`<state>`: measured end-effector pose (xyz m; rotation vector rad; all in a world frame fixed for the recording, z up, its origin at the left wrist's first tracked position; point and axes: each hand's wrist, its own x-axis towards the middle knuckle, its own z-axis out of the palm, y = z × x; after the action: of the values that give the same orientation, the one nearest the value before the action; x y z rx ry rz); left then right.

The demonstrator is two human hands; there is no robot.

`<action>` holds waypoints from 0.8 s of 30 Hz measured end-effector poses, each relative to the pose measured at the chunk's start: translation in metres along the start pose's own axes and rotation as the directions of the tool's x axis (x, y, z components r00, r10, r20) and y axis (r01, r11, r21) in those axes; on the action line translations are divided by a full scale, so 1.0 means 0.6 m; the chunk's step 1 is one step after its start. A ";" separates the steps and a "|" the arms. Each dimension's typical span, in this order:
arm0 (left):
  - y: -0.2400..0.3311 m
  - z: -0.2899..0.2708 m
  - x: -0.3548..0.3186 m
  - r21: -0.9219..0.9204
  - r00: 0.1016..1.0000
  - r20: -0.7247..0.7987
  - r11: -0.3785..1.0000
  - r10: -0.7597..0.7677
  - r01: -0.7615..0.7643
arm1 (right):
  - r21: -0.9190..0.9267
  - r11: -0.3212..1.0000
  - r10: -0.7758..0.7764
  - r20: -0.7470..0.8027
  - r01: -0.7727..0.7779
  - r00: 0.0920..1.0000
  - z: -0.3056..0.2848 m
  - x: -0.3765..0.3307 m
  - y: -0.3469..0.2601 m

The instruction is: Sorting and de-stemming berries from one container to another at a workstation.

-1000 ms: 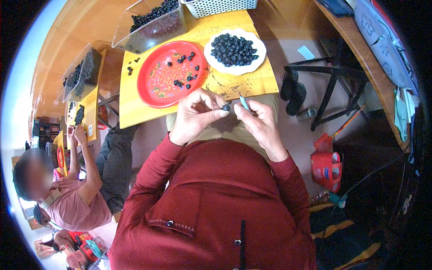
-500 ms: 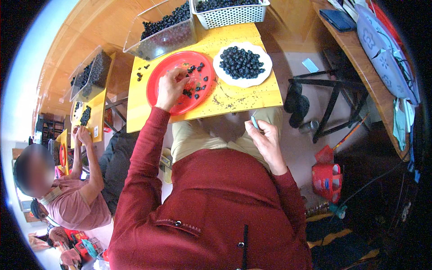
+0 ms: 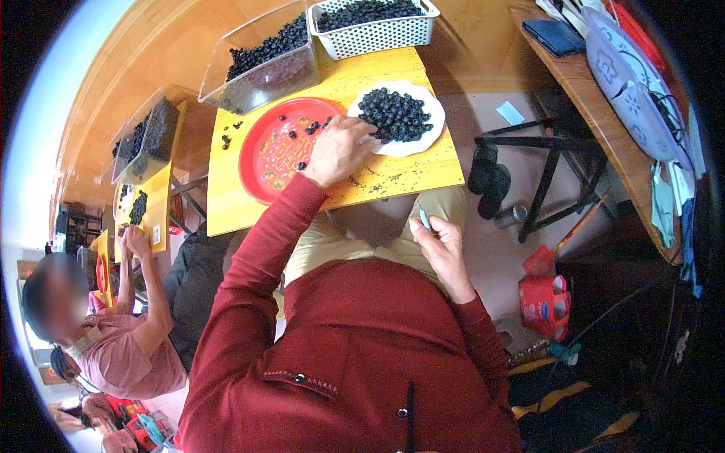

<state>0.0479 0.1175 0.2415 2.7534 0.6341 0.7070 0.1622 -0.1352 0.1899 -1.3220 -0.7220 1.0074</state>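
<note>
My left hand point(image 3: 341, 153) reaches over the right rim of a red plate point(image 3: 260, 177), back up. Its fingers are bent together at the left edge of a white scalloped plate point(image 3: 432, 136), and any object in them is hidden. Dark round berries point(image 3: 400, 115), which look like blueberries, are heaped on the white plate. A few loose berries point(image 3: 293, 134) lie on the red plate's printed pattern. Above my right thigh, my right hand point(image 3: 443, 245) is closed around a thin light-blue stick-like tool point(image 3: 424, 219), with only its tip showing.
The yellow board point(image 3: 226, 215) carries both plates and scattered dark crumbs. At its far side stand a clear bin point(image 3: 264, 87) and a white perforated basket point(image 3: 370, 38), both full of berries. A co-worker point(image 3: 124, 351) sits at the left. Black folding legs point(image 3: 551, 174) stand at the right.
My left hand has moved right, from the middle of the red plate to the white plate's edge. The view has shifted slightly. My right hand keeps hold of the light-blue tool.
</note>
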 end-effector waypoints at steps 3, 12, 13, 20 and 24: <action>0.014 0.013 0.013 0.093 0.995 0.018 0.991 0.093 -0.094 | -0.001 1.000 0.003 -0.004 -0.003 1.000 -0.005 -0.001 0.008; 0.022 0.022 0.022 0.161 0.986 0.083 0.975 0.142 -0.154 | -0.017 1.000 -0.010 -0.002 0.010 1.000 -0.014 0.000 0.015; 0.020 0.023 0.022 0.134 0.988 0.091 0.981 0.127 -0.138 | -0.022 1.000 -0.004 -0.011 0.004 1.000 -0.013 0.001 0.015; 0.020 0.029 0.037 0.023 0.988 0.156 1.000 0.012 -0.016 | 0.015 1.000 0.015 -0.019 -0.015 1.000 -0.018 0.000 0.026; 0.023 0.031 0.039 0.001 0.989 0.148 1.000 -0.028 0.028 | 0.019 1.000 -0.008 -0.016 0.009 1.000 -0.023 0.000 0.033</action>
<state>0.0804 0.1143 0.2396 2.7582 0.6384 0.4904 0.1707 -0.1418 0.1684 -1.3079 -0.7036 0.9937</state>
